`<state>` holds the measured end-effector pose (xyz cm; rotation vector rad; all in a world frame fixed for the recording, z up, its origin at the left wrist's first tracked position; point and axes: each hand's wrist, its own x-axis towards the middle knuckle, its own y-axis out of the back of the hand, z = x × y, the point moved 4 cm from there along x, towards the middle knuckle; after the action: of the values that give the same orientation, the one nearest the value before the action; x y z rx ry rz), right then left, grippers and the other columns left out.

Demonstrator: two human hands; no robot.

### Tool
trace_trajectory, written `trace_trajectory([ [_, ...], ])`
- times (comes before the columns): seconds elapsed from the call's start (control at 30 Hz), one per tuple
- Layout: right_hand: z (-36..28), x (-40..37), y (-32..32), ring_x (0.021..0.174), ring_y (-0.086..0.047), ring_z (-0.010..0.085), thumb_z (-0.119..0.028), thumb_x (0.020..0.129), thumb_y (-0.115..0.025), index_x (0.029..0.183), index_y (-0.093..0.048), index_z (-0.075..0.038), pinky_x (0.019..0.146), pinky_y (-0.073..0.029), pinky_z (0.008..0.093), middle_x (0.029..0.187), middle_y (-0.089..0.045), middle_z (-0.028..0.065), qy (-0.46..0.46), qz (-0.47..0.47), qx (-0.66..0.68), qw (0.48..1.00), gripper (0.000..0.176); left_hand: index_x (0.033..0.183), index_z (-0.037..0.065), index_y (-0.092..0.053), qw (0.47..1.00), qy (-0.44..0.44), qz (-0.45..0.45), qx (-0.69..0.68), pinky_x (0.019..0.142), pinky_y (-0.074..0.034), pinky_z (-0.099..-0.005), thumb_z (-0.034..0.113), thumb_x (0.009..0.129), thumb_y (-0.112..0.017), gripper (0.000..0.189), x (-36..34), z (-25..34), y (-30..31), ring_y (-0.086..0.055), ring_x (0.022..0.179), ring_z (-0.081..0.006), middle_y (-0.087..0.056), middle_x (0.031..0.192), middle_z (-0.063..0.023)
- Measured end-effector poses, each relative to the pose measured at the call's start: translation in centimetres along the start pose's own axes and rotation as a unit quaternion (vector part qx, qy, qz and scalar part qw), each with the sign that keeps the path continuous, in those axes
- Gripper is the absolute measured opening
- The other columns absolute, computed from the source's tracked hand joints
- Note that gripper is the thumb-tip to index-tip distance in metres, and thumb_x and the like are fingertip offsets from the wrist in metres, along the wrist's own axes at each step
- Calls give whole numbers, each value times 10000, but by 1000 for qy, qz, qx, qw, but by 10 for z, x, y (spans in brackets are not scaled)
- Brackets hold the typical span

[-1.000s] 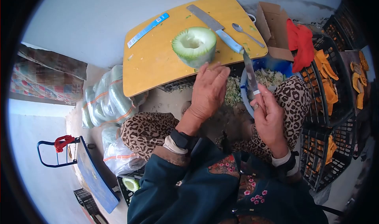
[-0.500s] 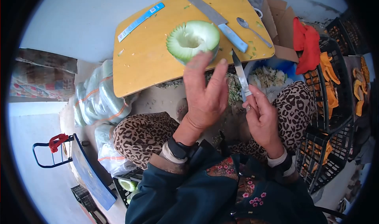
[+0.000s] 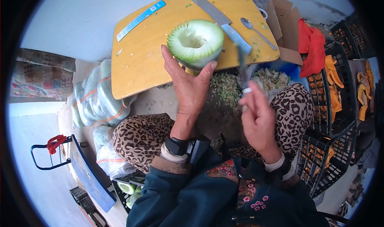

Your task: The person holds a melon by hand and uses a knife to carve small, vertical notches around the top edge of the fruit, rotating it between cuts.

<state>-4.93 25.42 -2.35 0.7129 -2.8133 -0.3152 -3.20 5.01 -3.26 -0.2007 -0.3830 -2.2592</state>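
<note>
A hollowed green melon (image 3: 200,43) with notches cut along the left and near part of its rim stands at the near edge of the yellow table (image 3: 148,59). My left hand (image 3: 190,85) is at the melon's near side, thumb and fingers spread around its lower part; some fingers are hidden behind it. In my right hand (image 3: 258,123) is a small knife (image 3: 244,73), its blade pointing up and blurred, to the right of the melon. A cleaver with a blue handle (image 3: 238,39) lies behind and right of the melon, beside a spoon (image 3: 258,33).
A blue packaged strip (image 3: 141,20) lies on the table's left. Right of the table are a cardboard box (image 3: 282,27), a red cloth (image 3: 311,47) and black crates (image 3: 340,107) with orange slices. A blue tub (image 3: 276,73) holds scraps. Wrapped bundles (image 3: 98,95) stand at left.
My left hand has moved left and spread against the melon's near side. The knife in my right hand has tilted more upright, and my right hand has shifted slightly left.
</note>
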Motion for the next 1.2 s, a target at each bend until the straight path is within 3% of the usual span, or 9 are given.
trace_trajectory([
  [0.17,-3,-6,-1,821,-675,306,94,843,-558,1325,-516,58,758,-540,365,917,-643,214,4,-75,-90,993,485,1549,-31,-36,994,-36,23,101,1185,-212,-486,164,757,-845,1149,-1,1,6,-182,1446,-427,-150,1538,-290],
  [0.27,-3,-7,3,834,-682,300,104,843,-555,1325,-515,60,754,-548,358,951,-650,221,-1,-42,-78,996,485,1525,-20,-210,976,-122,50,175,1171,-191,-525,202,762,-846,1018,-3,24,11,-165,1438,-465,-152,1534,-303],
  [0.47,0,-11,-3,818,-677,232,103,846,-546,1340,-518,38,758,-540,320,910,-653,170,-16,-61,-36,997,499,1226,12,-610,925,-215,32,311,1113,-199,-612,325,808,-808,558,3,54,4,-183,1394,-540,-278,1480,-321],
  [0.67,-1,-13,3,853,-699,294,72,875,-562,1319,-517,64,761,-557,354,979,-661,229,-30,-70,-35,996,446,1042,21,-675,904,-194,19,380,1109,-187,-613,303,809,-801,387,14,56,-6,-211,1375,-555,-394,1409,-306],
  [0.9,3,-16,4,845,-700,291,71,872,-564,1311,-522,61,762,-554,354,939,-661,215,-21,-57,-18,998,441,985,54,-666,940,-301,16,160,1088,-297,-526,83,824,-738,179,17,77,-8,-424,1303,-423,-529,1286,-236],
  [0.97,1,-16,5,828,-696,282,80,863,-561,1314,-519,59,758,-553,350,910,-654,202,1,-41,-7,999,453,985,48,-658,942,-308,68,113,1077,-330,-493,40,825,-717,171,16,85,-3,-471,1270,-394,-557,1243,-223],
  [1.1,-1,-14,6,791,-685,264,94,847,-553,1322,-510,55,751,-550,337,863,-636,177,30,-21,10,999,479,1308,11,-495,967,-175,132,128,1089,-340,-485,111,862,-726,513,19,56,24,-410,1337,-350,-451,1390,-209],
  [1.13,-1,-13,6,788,-685,263,95,846,-551,1323,-509,53,752,-550,337,862,-636,175,33,-21,9,999,481,1472,-5,-300,985,-93,93,108,1138,-293,-483,217,842,-783,824,21,46,29,-359,1370,-354,-325,1478,-221],
  [1.2,-4,-11,5,782,-686,261,96,845,-547,1326,-506,51,753,-551,336,859,-635,171,36,-21,6,999,485,1505,-29,-212,991,-40,59,112,1162,-260,-488,274,804,-821,977,16,34,27,-323,1387,-377,-266,1495,-248],
])
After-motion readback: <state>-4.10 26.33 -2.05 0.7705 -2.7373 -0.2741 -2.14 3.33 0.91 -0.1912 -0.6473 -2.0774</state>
